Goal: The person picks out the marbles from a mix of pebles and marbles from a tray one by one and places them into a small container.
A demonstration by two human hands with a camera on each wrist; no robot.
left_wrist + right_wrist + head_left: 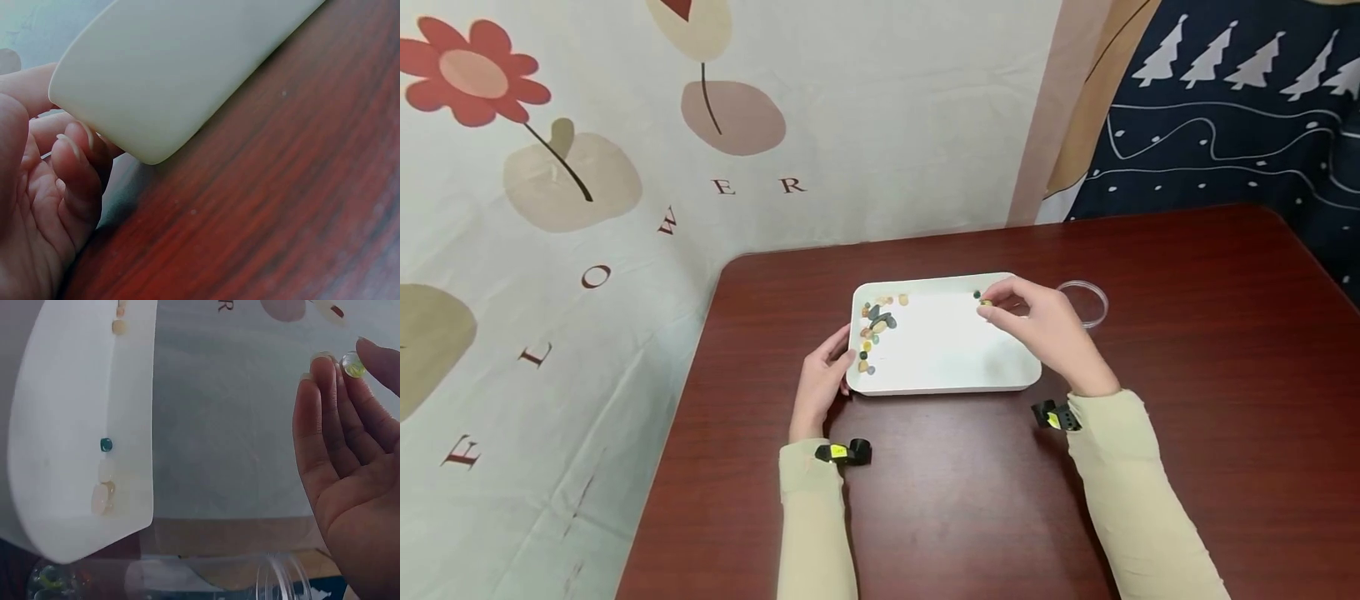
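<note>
A white rectangular tray (943, 354) lies over the table, with several small pebbles and beads along its left side. My left hand (820, 383) grips the tray's left edge, thumb at the rim; in the left wrist view its other fingers (78, 162) curl in beside the tray corner. Over the tray's far right part, my right hand (1037, 321) pinches a clear glass marble (354, 364) with a yellow-green swirl between thumb and fingertips. A dark green bead (106, 445) and pale stones (101, 497) sit by the tray wall in the right wrist view.
Right of the tray stands a clear container, its round rim (1105, 308) partly behind my right hand. Marbles (50, 578) show inside it in the right wrist view. The dark red wooden table (955, 500) meets a printed cloth (887, 125) at the back.
</note>
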